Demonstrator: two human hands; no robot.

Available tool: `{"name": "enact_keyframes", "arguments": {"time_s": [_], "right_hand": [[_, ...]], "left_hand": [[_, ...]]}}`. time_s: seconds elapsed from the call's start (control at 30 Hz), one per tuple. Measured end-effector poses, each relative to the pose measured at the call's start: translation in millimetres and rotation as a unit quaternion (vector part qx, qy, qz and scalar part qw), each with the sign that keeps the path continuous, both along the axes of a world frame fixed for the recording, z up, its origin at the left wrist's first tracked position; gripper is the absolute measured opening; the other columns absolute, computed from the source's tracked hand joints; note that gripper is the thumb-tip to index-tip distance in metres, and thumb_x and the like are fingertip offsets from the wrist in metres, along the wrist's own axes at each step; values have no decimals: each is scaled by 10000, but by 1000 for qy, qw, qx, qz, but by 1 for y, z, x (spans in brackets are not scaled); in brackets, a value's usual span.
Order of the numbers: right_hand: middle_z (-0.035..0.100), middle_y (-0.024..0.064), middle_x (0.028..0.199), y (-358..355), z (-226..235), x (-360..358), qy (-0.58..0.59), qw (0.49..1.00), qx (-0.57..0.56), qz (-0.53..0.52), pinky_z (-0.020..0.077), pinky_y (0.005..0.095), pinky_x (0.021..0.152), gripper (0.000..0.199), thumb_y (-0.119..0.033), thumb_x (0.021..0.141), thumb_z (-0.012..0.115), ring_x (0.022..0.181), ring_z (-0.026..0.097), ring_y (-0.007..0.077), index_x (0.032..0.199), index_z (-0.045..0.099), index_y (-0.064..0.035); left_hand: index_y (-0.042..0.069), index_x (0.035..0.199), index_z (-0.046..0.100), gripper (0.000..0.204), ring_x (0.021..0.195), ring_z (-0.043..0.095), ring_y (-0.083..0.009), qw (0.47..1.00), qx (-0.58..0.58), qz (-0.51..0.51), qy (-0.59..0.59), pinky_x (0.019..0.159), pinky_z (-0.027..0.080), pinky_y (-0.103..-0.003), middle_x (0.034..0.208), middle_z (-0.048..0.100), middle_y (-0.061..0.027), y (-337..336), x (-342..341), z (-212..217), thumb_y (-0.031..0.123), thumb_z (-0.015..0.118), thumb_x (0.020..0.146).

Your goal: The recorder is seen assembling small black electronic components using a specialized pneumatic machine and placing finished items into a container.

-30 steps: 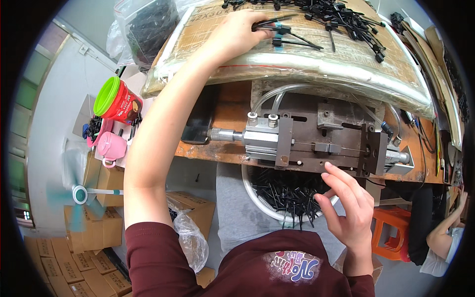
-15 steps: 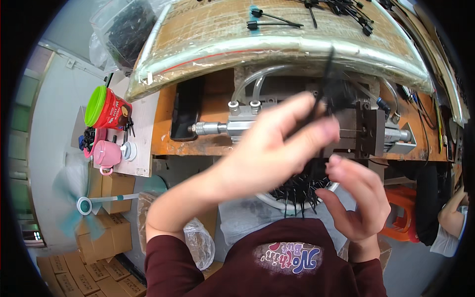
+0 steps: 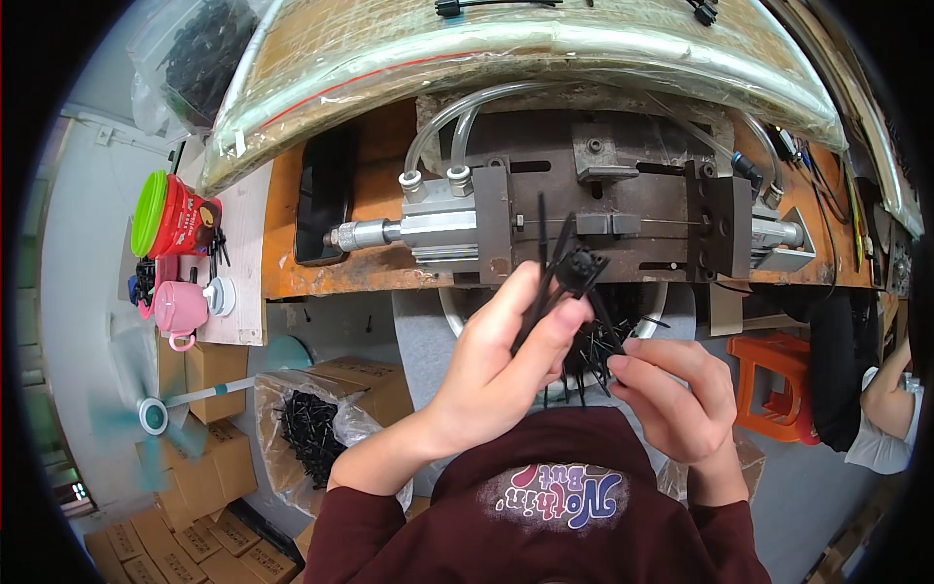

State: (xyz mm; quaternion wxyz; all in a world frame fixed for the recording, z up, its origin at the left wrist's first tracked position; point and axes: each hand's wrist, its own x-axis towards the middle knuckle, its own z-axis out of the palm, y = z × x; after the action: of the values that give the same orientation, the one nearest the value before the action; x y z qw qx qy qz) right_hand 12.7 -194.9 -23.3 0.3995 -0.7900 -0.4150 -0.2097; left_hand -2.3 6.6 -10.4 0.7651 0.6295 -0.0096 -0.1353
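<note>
Black stemmed parts (image 3: 583, 273) are being clamped in the left hand (image 3: 508, 365) before the machine (image 3: 609, 226), two long stems being pointed up toward it, one being slanted down-right to the right hand (image 3: 683, 397), whose pinch cannot be told

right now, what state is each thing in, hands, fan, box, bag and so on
Left hand: fingers closed around several black parts
Black parts: bundled, ends spread apart
Right hand: fingers bent at one part's tip; grip unclear
Fan: blades blurred, apparently spinning
Cardboard box: open, black pieces inside
Clear bag: holds dark pieces; seal unclear
Phone-like slab: lying flat, face dark
Round tub: partly hidden, black pieces inside
</note>
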Motion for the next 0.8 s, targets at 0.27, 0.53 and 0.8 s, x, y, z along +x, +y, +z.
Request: {"name": "enact_keyframes", "arguments": {"time_s": [0.27,0.53,0.8], "right_hand": [[659,118,999,0,9,0,76,996,30,-30,557,320,642,352,-17,660,834,769,671,230,986,703,4],[623,199,1264,17,-13,24,4,983,-148,-105,550,303,666,219,-16,768,694,778,689,229,977,643,23],[630,177,1272,20,1,29,-14,964,-239,-117,477,271,547,277,-36,718,668,550,578,144,991,647,4]], "left_hand": [[26,1058,439,181,630,473,-101,994,-100,45,-4,497,395,-227,853,465,-65,0,-15,2,207,426,1056],[60,926,392,277,609,496,-163,985,-111,84,-98,537,451,-291,820,469,-91,-5,-14,3,303,392,1060],[72,947,398,286,753,621,-249,979,-67,118,-152,713,524,-364,863,570,-153,-9,-11,6,316,322,1074]]}}
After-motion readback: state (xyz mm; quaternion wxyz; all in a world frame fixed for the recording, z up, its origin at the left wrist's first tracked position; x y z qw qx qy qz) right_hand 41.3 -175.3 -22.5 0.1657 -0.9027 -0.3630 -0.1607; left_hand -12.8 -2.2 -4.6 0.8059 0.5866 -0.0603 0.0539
